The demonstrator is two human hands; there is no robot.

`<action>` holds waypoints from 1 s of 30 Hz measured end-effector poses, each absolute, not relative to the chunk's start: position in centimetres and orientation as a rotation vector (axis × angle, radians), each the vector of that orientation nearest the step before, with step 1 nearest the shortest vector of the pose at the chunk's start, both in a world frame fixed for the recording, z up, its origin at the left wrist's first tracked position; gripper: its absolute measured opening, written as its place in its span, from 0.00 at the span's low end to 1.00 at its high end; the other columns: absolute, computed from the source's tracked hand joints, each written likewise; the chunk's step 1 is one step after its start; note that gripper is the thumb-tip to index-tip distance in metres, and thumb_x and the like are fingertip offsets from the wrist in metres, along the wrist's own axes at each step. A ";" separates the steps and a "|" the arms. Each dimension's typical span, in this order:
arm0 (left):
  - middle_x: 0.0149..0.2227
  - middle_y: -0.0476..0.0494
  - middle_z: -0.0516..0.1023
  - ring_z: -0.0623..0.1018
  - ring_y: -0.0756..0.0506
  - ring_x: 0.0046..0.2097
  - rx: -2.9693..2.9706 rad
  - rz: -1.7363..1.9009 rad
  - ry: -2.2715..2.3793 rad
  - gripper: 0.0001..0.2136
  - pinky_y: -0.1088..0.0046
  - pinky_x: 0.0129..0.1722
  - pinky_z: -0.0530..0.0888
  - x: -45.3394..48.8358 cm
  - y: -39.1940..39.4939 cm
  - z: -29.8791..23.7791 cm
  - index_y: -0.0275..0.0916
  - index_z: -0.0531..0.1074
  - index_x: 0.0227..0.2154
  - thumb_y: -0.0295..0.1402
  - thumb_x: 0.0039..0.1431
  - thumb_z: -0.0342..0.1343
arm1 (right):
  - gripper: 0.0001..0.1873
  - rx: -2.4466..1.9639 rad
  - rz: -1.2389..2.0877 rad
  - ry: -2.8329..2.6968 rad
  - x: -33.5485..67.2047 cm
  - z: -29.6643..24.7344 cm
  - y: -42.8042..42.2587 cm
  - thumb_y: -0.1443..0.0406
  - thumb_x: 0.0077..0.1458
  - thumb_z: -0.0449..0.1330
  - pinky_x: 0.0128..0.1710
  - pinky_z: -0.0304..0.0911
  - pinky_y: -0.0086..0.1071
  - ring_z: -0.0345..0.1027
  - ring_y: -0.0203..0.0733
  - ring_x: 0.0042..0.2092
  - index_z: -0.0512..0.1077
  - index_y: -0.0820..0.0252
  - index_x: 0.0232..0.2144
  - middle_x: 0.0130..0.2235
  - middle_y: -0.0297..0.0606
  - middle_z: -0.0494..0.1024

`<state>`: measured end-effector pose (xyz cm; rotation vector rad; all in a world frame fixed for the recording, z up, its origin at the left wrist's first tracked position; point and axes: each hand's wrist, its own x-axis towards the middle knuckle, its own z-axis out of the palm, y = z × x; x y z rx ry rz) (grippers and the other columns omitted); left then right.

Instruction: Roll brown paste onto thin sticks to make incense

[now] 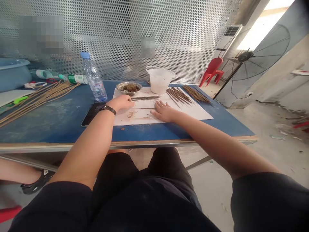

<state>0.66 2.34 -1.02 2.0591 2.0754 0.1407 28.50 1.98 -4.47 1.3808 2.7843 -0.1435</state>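
White sheet (193, 111) covers part of the blue bench (55, 122); the right hand (165, 111) lies spread at a thin stick's (147, 108) right end, the left hand (124, 102) curls by more sticks (147, 97), grip unclear; beyond stands a metal bowl (129, 92)

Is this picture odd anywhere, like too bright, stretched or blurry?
Head view: glare washes out the bright opening at upper right; same view: the fan below it looks stretched, probably by a wide lens; same view: two patches over the perforated screen are pixelated, and the thin sticks mid-picture look slightly soft.
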 end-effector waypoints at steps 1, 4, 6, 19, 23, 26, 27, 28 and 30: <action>0.49 0.38 0.83 0.81 0.35 0.44 2.058 0.141 2.070 0.17 0.64 0.36 0.72 0.6 2.4 -1.1 0.44 0.75 0.41 0.51 0.59 0.58 | 0.55 1.375 -0.139 2.791 28.9 -4.5 1.1 0.37 0.67 0.31 0.75 0.36 0.62 0.32 0.67 0.79 0.46 0.79 0.76 0.78 0.63 0.42; 0.49 0.38 0.83 0.81 0.35 0.44 2.039 0.159 2.062 0.18 0.64 0.36 0.72 0.5 2.7 -1.3 0.45 0.76 0.41 0.52 0.57 0.59 | 0.57 1.363 -0.137 2.814 30.5 -4.7 -2.4 0.35 0.66 0.31 0.75 0.34 0.65 0.32 0.68 0.78 0.45 0.76 0.77 0.78 0.60 0.43; 0.48 0.38 0.83 0.81 0.35 0.43 2.043 0.186 2.068 0.18 0.64 0.38 0.73 0.5 2.8 -1.4 0.45 0.77 0.42 0.52 0.56 0.60 | 0.57 1.369 -0.136 2.828 31.6 -5.0 -4.8 0.34 0.65 0.31 0.74 0.33 0.67 0.30 0.68 0.78 0.44 0.72 0.77 0.78 0.58 0.42; 0.48 0.37 0.83 0.81 0.33 0.43 2.086 0.168 2.066 0.18 0.62 0.35 0.72 -0.1 3.2 -2.0 0.45 0.76 0.41 0.53 0.57 0.58 | 0.53 1.503 -0.204 2.688 29.6 -4.1 0.4 0.40 0.67 0.29 0.73 0.29 0.71 0.25 0.67 0.79 0.44 0.75 0.77 0.79 0.57 0.42; 0.48 0.37 0.83 0.81 0.34 0.43 2.073 0.166 2.063 0.18 0.63 0.35 0.73 0.0 3.0 -1.8 0.46 0.76 0.42 0.52 0.57 0.58 | 0.52 1.519 -0.237 2.703 29.6 -4.1 1.7 0.38 0.67 0.30 0.72 0.29 0.73 0.25 0.68 0.79 0.45 0.68 0.77 0.79 0.54 0.42; 0.49 0.37 0.83 0.81 0.34 0.44 2.066 0.166 2.070 0.18 0.63 0.36 0.73 0.3 2.7 -1.5 0.45 0.76 0.42 0.51 0.57 0.59 | 0.52 1.472 -0.254 2.741 30.8 -4.1 -0.1 0.38 0.67 0.27 0.73 0.30 0.72 0.26 0.68 0.79 0.45 0.70 0.77 0.79 0.55 0.41; 0.49 0.37 0.83 0.81 0.34 0.44 2.062 0.165 2.074 0.18 0.63 0.36 0.73 0.4 2.6 -1.4 0.45 0.76 0.42 0.51 0.57 0.59 | 0.52 1.458 -0.272 2.749 31.3 -4.1 -1.1 0.38 0.67 0.27 0.73 0.30 0.72 0.26 0.67 0.79 0.45 0.70 0.77 0.79 0.55 0.41; 0.49 0.37 0.83 0.81 0.34 0.44 2.059 0.163 2.077 0.18 0.63 0.37 0.73 0.5 2.5 -1.3 0.45 0.76 0.42 0.51 0.57 0.59 | 0.53 1.449 -0.294 2.757 31.9 -4.1 -2.2 0.38 0.67 0.27 0.73 0.31 0.72 0.27 0.67 0.79 0.45 0.70 0.77 0.79 0.55 0.42; 0.50 0.38 0.83 0.81 0.34 0.45 2.061 0.164 2.081 0.17 0.63 0.37 0.73 0.6 2.5 -1.3 0.45 0.76 0.41 0.51 0.57 0.58 | 0.53 1.437 -0.336 2.779 33.0 -4.2 -4.3 0.37 0.67 0.27 0.73 0.32 0.71 0.29 0.67 0.79 0.45 0.68 0.78 0.79 0.54 0.43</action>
